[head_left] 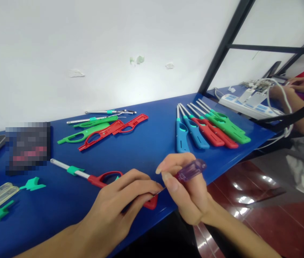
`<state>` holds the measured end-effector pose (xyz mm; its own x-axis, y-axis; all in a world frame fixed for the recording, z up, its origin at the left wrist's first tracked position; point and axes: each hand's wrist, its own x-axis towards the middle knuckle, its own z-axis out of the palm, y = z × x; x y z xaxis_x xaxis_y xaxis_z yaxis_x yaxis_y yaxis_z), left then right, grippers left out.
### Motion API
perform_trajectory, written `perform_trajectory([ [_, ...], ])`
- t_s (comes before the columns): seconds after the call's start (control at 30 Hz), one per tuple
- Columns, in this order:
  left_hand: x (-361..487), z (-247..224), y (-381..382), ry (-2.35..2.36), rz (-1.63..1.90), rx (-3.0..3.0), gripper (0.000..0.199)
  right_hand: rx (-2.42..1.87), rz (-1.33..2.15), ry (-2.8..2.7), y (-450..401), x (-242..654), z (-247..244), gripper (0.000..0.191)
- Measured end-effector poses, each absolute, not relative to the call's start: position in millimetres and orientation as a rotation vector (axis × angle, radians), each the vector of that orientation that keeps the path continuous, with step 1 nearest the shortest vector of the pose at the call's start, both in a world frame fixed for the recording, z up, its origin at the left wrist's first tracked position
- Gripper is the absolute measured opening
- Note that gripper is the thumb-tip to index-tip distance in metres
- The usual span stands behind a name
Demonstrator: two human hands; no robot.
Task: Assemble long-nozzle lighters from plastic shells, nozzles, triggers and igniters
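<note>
The left hand (119, 204) curls closed fingers over a red lighter (96, 181) at the blue table's (154, 147) edge. The right hand (188, 197) pinches a purple-handled tool (192, 170), shaft angled toward the lighter.

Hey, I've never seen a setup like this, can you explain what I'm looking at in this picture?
There's no machine here: these are a person's own bare hands, seen by a camera worn on their head, looking forward and down. The left hand holds a red lighter, the long-necked kind, against the blue table. The right hand grips a purple-handled tool, likely a screwdriver, its thin shaft pointing toward the left fingertips. To the right lies a row of blue, red and green lighters. Further back are loose red and green casing pieces and metal tubes. At the far right, another person's hand shows.
</note>
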<state>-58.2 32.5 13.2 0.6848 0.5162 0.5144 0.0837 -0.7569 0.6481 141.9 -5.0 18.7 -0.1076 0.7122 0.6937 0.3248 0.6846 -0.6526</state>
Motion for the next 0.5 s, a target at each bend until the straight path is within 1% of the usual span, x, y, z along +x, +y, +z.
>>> perform_trajectory([
  [0.1, -58.8, 12.9, 32.1, 0.453, 0.943, 2.280, 0.037, -0.792, 0.427, -1.706, -2.7, 141.4, 17.7, 0.019],
  [0.27, -58.6, 13.0, 32.5, 0.439, 0.942, 2.252, 0.040, -0.777, 0.561, -1.676, -1.0, 141.5, 15.6, 0.023],
  [0.5, -58.7, 11.7, 33.5, 0.430, 0.912, 2.242, 0.041, -0.777, 0.557, -1.731, -3.3, 143.3, 19.4, 0.016],
])
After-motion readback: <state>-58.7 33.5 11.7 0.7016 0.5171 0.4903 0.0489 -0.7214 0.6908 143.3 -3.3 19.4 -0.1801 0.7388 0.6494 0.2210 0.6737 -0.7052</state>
